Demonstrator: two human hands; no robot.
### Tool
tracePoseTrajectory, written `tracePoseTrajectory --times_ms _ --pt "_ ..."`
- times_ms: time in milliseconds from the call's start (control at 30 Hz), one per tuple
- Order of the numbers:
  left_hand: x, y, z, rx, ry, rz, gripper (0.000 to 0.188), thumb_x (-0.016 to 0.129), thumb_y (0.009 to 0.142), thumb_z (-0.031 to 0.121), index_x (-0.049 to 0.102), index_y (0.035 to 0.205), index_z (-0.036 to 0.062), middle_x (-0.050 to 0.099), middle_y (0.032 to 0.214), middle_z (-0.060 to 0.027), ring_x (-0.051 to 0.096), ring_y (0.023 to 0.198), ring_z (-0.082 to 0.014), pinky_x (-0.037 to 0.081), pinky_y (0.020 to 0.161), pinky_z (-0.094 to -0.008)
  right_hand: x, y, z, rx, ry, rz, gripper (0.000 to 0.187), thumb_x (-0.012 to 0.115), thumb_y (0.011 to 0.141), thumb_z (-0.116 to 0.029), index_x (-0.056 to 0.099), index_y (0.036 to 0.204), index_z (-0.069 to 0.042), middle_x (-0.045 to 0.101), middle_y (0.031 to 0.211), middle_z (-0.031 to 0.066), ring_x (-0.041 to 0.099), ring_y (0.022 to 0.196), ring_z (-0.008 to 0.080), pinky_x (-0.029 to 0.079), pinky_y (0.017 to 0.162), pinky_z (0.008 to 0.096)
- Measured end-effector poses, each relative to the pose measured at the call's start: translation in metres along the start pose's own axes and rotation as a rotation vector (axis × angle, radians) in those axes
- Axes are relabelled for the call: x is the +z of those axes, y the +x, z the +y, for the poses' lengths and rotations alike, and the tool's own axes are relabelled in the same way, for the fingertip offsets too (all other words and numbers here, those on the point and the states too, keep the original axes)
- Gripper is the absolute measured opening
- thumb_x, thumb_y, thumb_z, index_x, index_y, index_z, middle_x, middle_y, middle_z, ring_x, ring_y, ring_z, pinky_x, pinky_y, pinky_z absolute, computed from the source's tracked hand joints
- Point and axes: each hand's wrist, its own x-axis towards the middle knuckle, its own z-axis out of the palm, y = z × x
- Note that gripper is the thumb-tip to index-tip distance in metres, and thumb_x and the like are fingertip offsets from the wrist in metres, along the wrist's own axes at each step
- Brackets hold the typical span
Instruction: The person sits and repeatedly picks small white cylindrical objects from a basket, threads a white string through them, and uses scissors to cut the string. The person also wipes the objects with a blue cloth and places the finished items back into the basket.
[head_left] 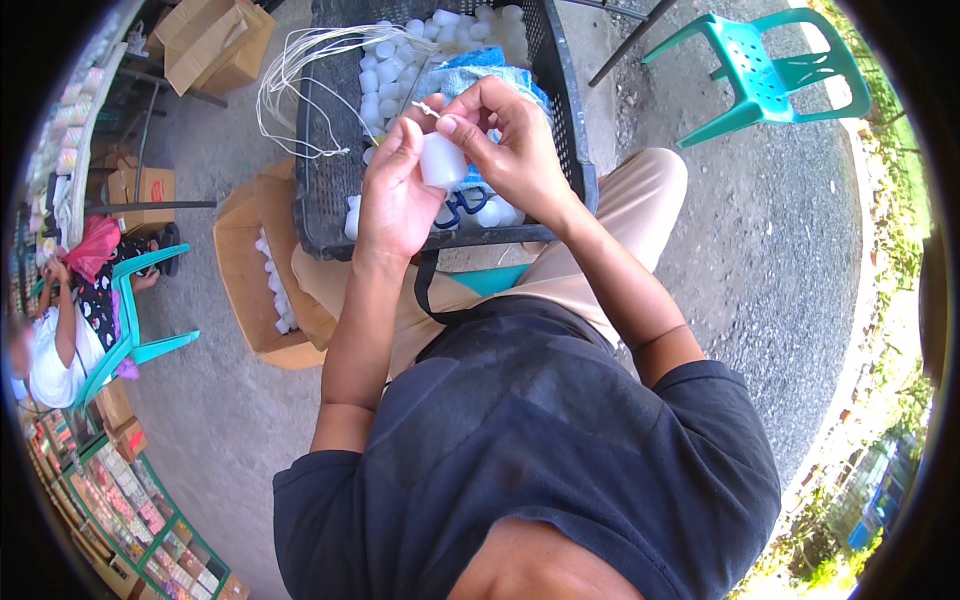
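I have both forearms raised in front of my chest, elbows bent. My left hand (pixel 395 195) stands upright, fingers curled inward; my right hand (pixel 505 140) arches over, thumb and forefinger pinched together.

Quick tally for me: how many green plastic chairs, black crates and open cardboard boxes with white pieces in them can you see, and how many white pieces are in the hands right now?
Green plastic chairs: 2 (empty chair; occupied chair)
Black crate: 1
Open cardboard box with white pieces: 1
White piece held by left hand and right hand: 1
Total: 5
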Motion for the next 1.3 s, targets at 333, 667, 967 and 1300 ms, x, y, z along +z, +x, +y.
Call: tracePoseTrajectory --times_ms 333,667,967,1300 --pt "0.0 0.019 0.006 0.566 0.312 0.076 0.048 0.061 0.092 0.005 0.035 0.132 0.0029 0.049 0.128 -0.0166 0.05 0.121 -0.0262 0.042 0.102 -0.0364 0.011 0.01 -0.007 0.09 -0.173 -0.204 0.023 0.07 0.082 -0.021 0.063 0.083 0.002 0.062 0.076 0.0161 0.06 0.07 0.0299 0.046 0.063 0.038" --pt "-0.026 -0.007 0.055 0.429 0.348 0.124 0.047 0.051 0.098 0.03 0.039 0.132 0.0001 0.061 0.111 -0.0211 0.063 0.096 -0.0241 0.05 0.088 -0.0352 0.019 0.007 0.019 -0.093 -0.242 -0.28 0.013 0.064 0.086 -0.012 0.061 0.088 0.0 0.06 0.075 0.0148 0.06 0.066 0.0279 0.046 0.061 0.0371" --pt "-0.036 -0.021 0.039 0.482 1.063 0.073 0.046 0.065 0.092 0.027 0.053 0.124 -0.003 0.062 0.103 -0.0096 0.059 0.09 -0.0124 0.051 0.077 -0.0265 0.059 -0.013 0.083 0.124 -1.064 -0.966 0.042 0.065 0.076 -0.022 0.057 0.111 -0.001 0.069 0.095 0.0172 0.069 0.087 0.0334 0.055 0.071 0.0411" --pt "-0.062 -0.02 0.047 0.435 0.959 0.116 0.048 0.065 0.091 0.034 0.057 0.12 -0.0037 0.063 0.098 -0.0057 0.056 0.083 -0.0099 0.046 0.073 -0.0234 -0.057 0.025 -0.013 0.547 0.569 -0.58 0.07 0.077 0.079 -0.012 0.04 0.137 0.002 0.065 0.1 0.0161 0.067 0.083 0.0172 0.056 0.067 0.0261"
